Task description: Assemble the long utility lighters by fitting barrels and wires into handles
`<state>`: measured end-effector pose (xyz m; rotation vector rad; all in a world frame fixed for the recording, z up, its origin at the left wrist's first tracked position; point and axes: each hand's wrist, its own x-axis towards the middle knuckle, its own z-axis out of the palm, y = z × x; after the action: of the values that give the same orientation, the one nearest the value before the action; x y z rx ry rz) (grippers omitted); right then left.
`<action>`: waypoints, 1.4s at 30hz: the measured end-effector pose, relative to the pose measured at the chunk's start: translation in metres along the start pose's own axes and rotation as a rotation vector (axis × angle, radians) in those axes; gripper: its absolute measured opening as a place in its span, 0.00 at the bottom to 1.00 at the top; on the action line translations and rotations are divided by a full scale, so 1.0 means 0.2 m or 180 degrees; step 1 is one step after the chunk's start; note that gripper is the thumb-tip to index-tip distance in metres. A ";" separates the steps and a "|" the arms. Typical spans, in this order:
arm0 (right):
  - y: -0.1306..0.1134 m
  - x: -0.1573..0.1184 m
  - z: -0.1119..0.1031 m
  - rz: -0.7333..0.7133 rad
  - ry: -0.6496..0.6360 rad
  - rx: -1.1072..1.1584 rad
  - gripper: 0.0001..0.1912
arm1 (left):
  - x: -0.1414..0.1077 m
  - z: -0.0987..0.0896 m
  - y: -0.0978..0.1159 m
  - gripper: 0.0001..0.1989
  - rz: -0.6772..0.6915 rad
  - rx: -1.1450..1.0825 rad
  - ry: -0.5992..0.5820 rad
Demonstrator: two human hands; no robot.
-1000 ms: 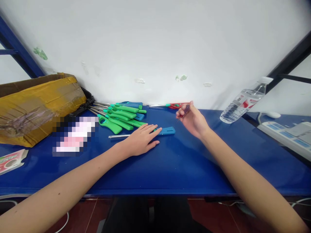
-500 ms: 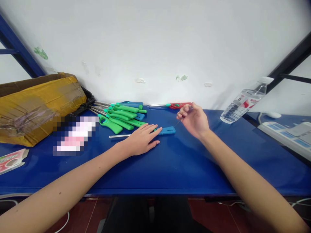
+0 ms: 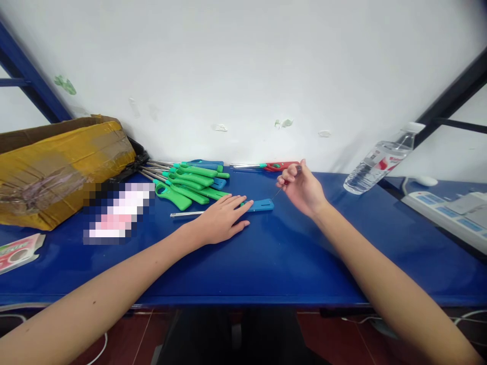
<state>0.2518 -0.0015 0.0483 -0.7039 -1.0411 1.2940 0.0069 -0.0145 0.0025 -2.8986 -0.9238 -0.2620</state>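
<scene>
My left hand [image 3: 224, 219] lies flat with its fingers stretched out, over the middle of a blue gas lighter [image 3: 263, 205] on the table. The lighter's long metal tube [image 3: 184, 215] sticks out to the left of the hand, and its blue handle shows to the right. My right hand [image 3: 306, 191] is closed around a thin screwdriver [image 3: 279, 191]; its dark handle is mostly hidden in the palm. The slim shaft slants down to the left, with its tip at the right end of the blue handle. Whether it touches a screw is too small to tell.
Several green and blue lighters [image 3: 194, 182] lie piled behind my left hand. A red lighter [image 3: 280, 166] rests by the wall. At left stands a taped cardboard box [image 3: 64, 172]; at right, a water bottle [image 3: 380, 159] and a white power strip [image 3: 445, 210].
The screwdriver's tip has come down slightly to the left, onto the end of the blue lighter's handle. My left hand has stayed in place.
</scene>
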 end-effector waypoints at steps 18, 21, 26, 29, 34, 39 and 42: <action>0.02 0.00 0.00 -0.0201 0.0291 0.0023 0.15 | 0.00 0.00 0.00 0.28 0.0003 -0.0027 0.0044; 0.01 -0.01 0.01 -0.0161 0.0240 -0.0029 0.18 | 0.00 0.00 0.00 0.28 -0.0019 0.0011 -0.0010; 0.01 -0.01 0.02 0.0007 0.0007 -0.0100 0.27 | 0.00 0.00 0.00 0.28 -0.0010 -0.0068 0.0058; 0.01 -0.01 0.02 -0.0020 -0.0085 -0.0077 0.30 | 0.00 0.01 0.00 0.27 0.0007 -0.0115 0.0095; 0.01 -0.02 0.02 -0.0115 0.0057 -0.0071 0.26 | 0.00 0.00 0.00 0.27 -0.0008 -0.0110 0.0065; 0.01 -0.01 0.01 -0.0193 0.0216 0.0033 0.15 | 0.00 0.00 -0.01 0.28 0.0009 -0.0097 0.0031; 0.01 -0.01 0.02 -0.0118 0.0166 0.0005 0.17 | 0.00 0.00 -0.01 0.27 0.0018 -0.0105 0.0067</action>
<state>0.2475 -0.0043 0.0478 -0.7105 -1.0065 1.2383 0.0057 -0.0140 0.0030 -2.9220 -0.9164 -0.3094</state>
